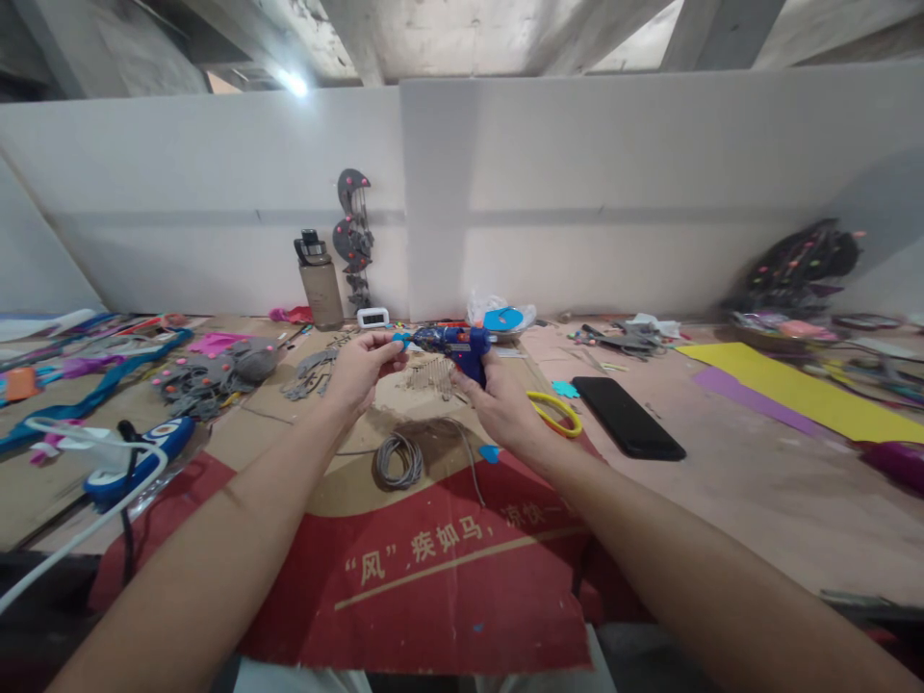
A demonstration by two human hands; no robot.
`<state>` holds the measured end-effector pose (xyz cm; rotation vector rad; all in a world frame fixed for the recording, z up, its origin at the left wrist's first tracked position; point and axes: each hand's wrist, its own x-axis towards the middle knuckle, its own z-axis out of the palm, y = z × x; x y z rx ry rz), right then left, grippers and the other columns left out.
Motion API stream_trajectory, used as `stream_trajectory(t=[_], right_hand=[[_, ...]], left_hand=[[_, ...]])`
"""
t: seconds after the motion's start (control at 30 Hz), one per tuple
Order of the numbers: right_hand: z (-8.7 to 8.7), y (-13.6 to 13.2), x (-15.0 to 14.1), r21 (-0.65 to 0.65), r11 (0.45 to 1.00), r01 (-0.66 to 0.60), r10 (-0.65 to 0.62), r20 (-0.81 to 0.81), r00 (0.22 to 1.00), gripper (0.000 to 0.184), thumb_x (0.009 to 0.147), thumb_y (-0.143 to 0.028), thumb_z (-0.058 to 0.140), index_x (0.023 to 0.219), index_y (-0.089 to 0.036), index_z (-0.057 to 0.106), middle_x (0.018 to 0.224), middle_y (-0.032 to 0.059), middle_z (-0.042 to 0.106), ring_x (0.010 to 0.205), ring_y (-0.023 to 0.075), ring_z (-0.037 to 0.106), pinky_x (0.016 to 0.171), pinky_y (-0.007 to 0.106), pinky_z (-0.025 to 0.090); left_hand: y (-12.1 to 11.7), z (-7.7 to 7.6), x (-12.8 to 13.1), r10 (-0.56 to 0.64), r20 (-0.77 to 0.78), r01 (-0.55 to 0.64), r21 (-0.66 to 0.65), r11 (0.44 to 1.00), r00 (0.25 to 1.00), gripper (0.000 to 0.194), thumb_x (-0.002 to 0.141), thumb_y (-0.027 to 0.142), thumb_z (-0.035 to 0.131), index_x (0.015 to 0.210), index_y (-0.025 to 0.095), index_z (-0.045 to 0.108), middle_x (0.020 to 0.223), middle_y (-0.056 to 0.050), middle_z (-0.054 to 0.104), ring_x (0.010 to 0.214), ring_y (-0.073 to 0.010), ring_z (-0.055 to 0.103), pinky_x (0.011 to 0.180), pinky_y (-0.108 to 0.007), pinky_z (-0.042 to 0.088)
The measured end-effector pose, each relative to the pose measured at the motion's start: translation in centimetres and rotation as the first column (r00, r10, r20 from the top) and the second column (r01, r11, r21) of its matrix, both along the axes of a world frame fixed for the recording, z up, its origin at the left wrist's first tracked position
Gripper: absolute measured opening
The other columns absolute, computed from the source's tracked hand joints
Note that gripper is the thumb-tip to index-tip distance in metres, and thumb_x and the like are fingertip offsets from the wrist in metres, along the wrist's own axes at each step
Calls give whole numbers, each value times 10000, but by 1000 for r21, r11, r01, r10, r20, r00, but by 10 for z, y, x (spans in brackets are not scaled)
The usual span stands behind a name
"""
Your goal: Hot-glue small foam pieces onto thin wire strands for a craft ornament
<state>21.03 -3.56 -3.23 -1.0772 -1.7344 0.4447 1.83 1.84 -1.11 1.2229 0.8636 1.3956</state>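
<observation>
My right hand (498, 402) is closed around the handle of a blue glue gun (453, 344), held above the cardboard-covered table (722, 481). The gun's nozzle points left toward my left hand (363, 369). That hand pinches a small blue piece (399, 339) right at the nozzle tip. A coiled grey cord (397, 460) lies on the cardboard just below both hands. Yellow-handled scissors (554, 412) rest beside my right wrist.
A black phone (627, 417) lies right of the scissors. Yellow and purple foam sheets (801, 390) spread at the right. Grey cut-out shapes with pink dots (209, 371) sit at the left, near a power strip (137, 452). A water bottle (320, 281) and small clock (373, 317) stand by the back wall.
</observation>
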Motion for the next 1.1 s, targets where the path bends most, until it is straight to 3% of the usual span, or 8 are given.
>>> stream_trajectory(t=[0.87,1.1], right_hand=[[-2,2,2,9,1000,20,-20,-16,1000,419,856,-299,480,1264,-203,471,1032,93,635,1024,258,571,925,435,431],[0,1,2,7,1000,20,-20,-29,999,409,853,-294,478,1254,-214,468,1131,90,611,995,249,573,908,433,435]], left_hand=[[-2,1,1,5,7,-5,-2,1000,1000,266,573,230,786,744,115,618,647,-21,627,569,-93,574,603,-242,479],[0,0,0,-10,-3,10,14,1000,1000,246,584,228,779,733,115,619,638,-22,623,560,-90,569,599,-240,480]])
